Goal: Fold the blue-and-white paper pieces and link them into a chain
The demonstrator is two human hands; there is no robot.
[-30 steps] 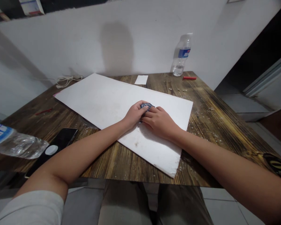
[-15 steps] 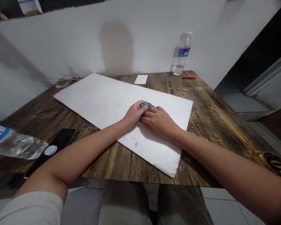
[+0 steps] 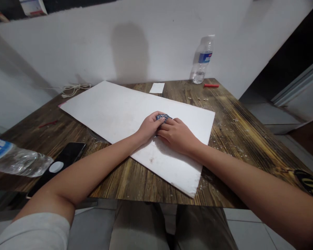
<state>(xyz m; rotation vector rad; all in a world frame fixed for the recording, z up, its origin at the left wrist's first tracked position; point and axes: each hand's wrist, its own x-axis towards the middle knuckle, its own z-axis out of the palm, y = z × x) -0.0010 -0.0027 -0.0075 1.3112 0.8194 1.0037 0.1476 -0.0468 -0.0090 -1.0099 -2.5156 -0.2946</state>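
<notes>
The left hand and right hand have their fingers closed around a crumpled blue scrap. Both rest on a smooth white board atop a rough-grained wooden table.

Your left hand and right hand meet around the blue wad, leaving no gap to pass between them. Past your fingertips, you can slide across the white sheet toward its far edge. Beyond it, the paper slip, red stick and upright bottle lie in your path, and the wall blocks you behind them. On your left, the phone lies just beside your forearm, with the lying bottle next to it. On your right, you can pass over the table, across scattered crumbs.
</notes>
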